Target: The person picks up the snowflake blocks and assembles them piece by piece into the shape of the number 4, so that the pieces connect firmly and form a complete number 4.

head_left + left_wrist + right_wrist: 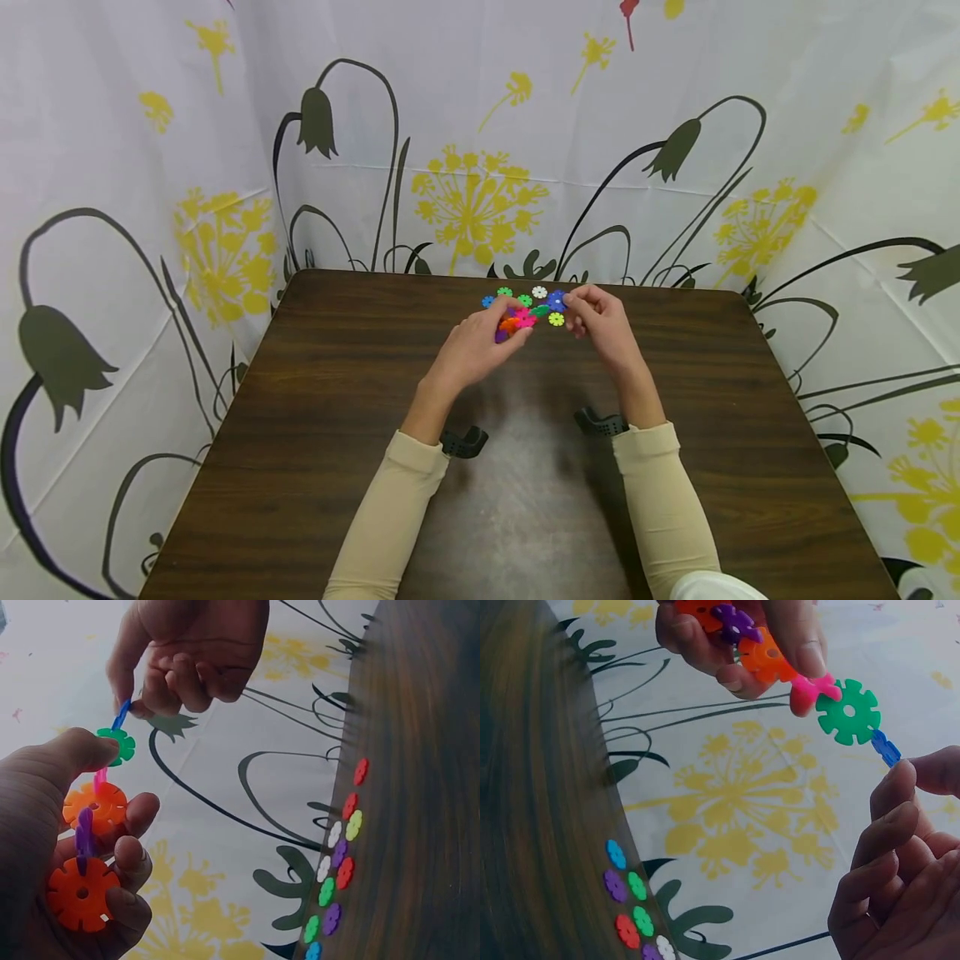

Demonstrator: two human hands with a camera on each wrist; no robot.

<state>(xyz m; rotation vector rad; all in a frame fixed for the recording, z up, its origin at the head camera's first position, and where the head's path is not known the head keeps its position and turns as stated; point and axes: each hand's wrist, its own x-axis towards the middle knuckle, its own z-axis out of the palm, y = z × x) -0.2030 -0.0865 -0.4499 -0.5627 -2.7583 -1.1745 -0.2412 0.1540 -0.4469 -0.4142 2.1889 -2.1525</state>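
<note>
On the left, a person's left hand (483,342) curls its fingers round a chain of notched, flower-shaped plastic discs (780,669), raised over the far side of a dark brown wood-grain table (322,375). Should that grip twist, a slotted joint could spring apart. To the right, the right hand (609,329) pinches a blue notched plastic disc (886,748) at the chain's end; a crooked push might bend its petals, and a slack pinch could drop it among loose multicoloured plastic discs (326,892) on the table.

From the right wrist, the chain reads left to right: orange, purple, orange, hot pink partly behind the left thumb, then a green round plastic disc (861,722) nearly face-on, with a centre hole and cut slots, and lastly the blue disc, nearly edge-on. It meets the green rim; how deeply it sits cannot be told.
</note>
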